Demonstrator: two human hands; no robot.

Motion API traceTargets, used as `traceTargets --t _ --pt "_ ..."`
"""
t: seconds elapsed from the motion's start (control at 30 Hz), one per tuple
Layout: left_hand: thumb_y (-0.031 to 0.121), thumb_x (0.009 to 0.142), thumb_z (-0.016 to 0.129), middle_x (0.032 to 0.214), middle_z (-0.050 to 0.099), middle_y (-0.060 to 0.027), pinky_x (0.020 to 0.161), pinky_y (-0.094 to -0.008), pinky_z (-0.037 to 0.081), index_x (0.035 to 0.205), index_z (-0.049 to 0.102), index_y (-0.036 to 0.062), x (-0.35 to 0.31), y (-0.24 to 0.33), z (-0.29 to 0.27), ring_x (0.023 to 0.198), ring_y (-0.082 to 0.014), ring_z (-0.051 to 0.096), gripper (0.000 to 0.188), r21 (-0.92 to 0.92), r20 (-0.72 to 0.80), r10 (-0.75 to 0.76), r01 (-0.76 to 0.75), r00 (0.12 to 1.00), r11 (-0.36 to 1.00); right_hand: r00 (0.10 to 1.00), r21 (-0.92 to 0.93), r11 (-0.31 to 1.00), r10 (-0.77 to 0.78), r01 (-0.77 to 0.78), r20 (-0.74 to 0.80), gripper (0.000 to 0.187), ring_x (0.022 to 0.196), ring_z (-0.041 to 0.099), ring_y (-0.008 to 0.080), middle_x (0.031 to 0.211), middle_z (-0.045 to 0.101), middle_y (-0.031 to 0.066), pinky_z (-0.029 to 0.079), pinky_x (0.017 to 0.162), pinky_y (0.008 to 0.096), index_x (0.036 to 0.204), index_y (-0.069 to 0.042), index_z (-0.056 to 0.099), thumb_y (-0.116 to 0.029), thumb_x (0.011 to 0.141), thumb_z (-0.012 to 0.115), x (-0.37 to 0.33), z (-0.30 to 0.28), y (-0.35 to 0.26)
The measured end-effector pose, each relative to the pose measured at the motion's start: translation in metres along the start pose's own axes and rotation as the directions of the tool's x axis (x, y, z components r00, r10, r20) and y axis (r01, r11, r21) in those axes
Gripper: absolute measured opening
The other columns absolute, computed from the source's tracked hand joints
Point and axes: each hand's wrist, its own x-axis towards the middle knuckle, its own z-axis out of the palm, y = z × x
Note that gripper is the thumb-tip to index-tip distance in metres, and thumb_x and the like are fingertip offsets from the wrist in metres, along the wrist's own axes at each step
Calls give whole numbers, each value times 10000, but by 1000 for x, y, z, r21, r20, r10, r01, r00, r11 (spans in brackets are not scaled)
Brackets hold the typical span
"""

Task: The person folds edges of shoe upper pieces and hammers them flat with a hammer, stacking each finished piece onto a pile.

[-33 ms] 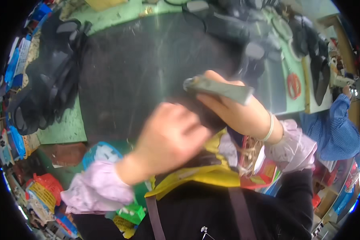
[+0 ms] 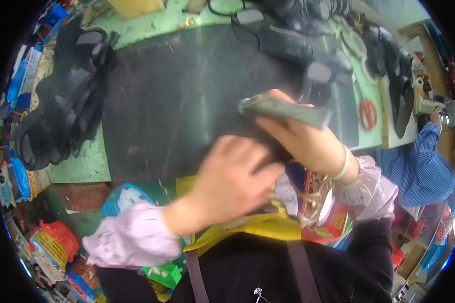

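My right hand [image 2: 308, 139] is closed around a hammer [image 2: 288, 111], held up over the right part of a dark mat [image 2: 162, 96]. The hammer's head is grey, with a round shiny face at its left end and a flat flared end at its right; the handle is hidden. My left hand [image 2: 235, 177] hovers by the mat's near edge, below and left of the hammer. Its fingers look bent but are smeared by motion, and anything under them is hidden. A yellow-edged apron [image 2: 247, 227] lies across my lap.
Black shoe parts [image 2: 60, 101] are heaped at left, and more shoe pieces [image 2: 283, 38] lie at the back right. Red-handled scissors [image 2: 367, 115] rest on the green table at right. A red basket [image 2: 323, 227] stands by my right sleeve. A person in blue [image 2: 424, 161] sits at far right.
My left hand has shifted right and slightly toward me. My right hand has moved a little to the right with the hammer.
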Motion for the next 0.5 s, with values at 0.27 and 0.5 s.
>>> traceTargets --t 0.27,0.5 --pt "26 890 573 1288 684 -206 1035 -378 502 1380 619 16 47 -29 -25 1205 -296 665 492 -569 132 -336 349 933 745 917 -2 942 325 -334 -229 236 877 617 128 997 670 60 511 788 297 1188 14 669 -113 989 681 10 -92 23" --pt "-51 1021 418 1418 626 -218 1180 -420 411 1327 659 -66 -22 -60 -208 1337 -324 592 390 307 -794 49 330 605 893 848 -138 890 353 -435 -395 226 727 671 154 869 738 96 517 664 312 1014 40 648 -181 973 675 20 -134 82"
